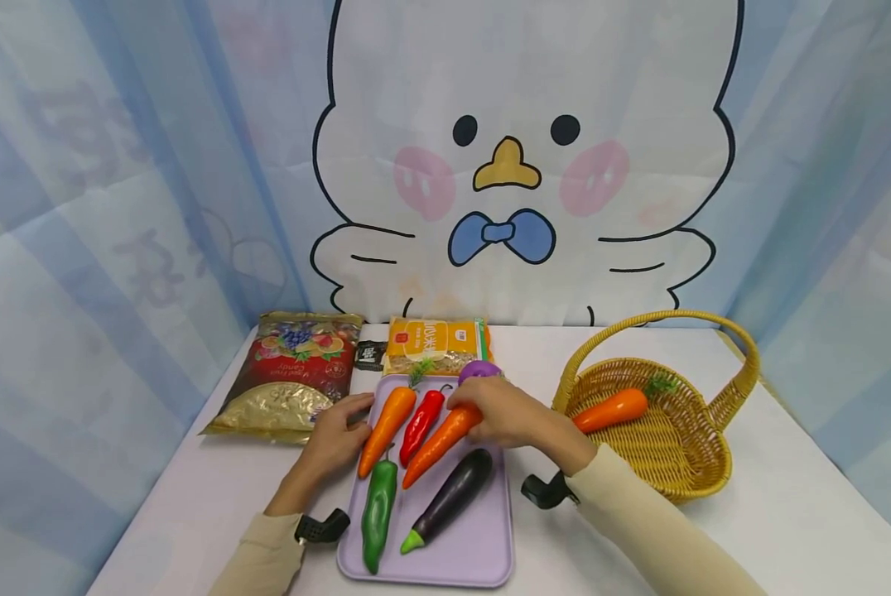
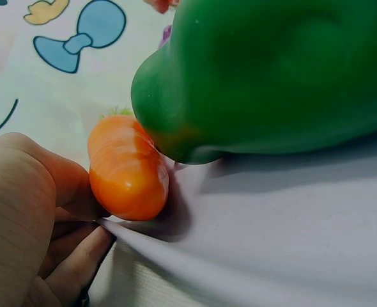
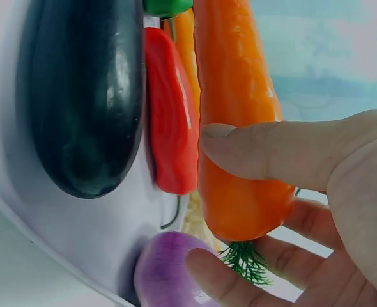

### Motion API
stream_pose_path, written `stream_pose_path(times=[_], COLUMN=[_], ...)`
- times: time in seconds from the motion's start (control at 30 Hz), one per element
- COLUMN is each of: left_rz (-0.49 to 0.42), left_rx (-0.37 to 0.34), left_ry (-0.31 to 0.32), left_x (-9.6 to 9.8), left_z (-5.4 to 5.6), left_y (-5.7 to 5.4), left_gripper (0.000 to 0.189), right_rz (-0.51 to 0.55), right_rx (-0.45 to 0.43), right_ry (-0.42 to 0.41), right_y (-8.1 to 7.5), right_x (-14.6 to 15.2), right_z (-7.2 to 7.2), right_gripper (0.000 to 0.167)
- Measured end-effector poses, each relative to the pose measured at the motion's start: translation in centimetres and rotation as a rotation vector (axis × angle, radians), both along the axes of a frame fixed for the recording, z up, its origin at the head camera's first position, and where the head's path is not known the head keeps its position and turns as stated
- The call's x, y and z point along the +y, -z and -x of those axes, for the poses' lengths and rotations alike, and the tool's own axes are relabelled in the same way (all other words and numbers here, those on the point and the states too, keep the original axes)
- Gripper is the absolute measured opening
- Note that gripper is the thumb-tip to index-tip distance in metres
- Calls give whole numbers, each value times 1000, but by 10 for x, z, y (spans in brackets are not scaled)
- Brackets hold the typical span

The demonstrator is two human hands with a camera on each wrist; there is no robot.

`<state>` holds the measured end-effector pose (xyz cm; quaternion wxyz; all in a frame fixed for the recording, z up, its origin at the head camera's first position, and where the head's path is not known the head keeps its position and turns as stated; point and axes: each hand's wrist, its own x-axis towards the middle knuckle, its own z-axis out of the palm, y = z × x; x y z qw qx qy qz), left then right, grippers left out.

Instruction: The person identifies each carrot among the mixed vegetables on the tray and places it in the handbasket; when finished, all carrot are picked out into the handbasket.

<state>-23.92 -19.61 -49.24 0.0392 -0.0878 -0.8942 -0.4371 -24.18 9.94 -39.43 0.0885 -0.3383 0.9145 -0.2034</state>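
A lilac tray [image 1: 483,555] lies on the table. My left hand [image 1: 335,439] pinches its left rim, thumb above and fingers below, right beside an orange carrot [image 1: 387,422]. My right hand [image 1: 505,411] holds a second carrot [image 1: 440,447] near its leafy end, over the tray; in the right wrist view the thumb presses one side of this carrot [image 3: 236,77] and other fingers reach behind it. A red chili pepper [image 1: 420,426] lies between the two carrots. Nearer me are a green pepper [image 1: 378,513] and an eggplant [image 1: 456,497]. A purple onion [image 1: 479,370], partly hidden, sits at the tray's far right corner.
Right of the tray stands a wicker basket [image 1: 669,463] with a tall handle and another carrot [image 1: 613,410] inside. A candy bag [image 1: 289,372] lies back left. Behind the tray are a yellow food packet [image 1: 434,339] and a small black packet [image 1: 369,354]. Printed curtains border the table.
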Motion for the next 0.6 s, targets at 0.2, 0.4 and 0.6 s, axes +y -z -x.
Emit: stream_pose_path(times=[0.2,0.4,0.6], left_rz=[-3,-5,-1], left_rx=[-9,-8,-3], left_ry=[-4,-2,-3], left_x=[0,0,0], left_z=[0,-1,-1], left_y=[0,0,0], left_gripper=[49,49,49], right_rz=[16,11,1], right_rx=[25,30,60], right_ry=[15,50,50], right_y=[-5,-13,-25], right_x=[3,5,7], right_z=[-6,-14,-23], right_gripper=[43,45,45])
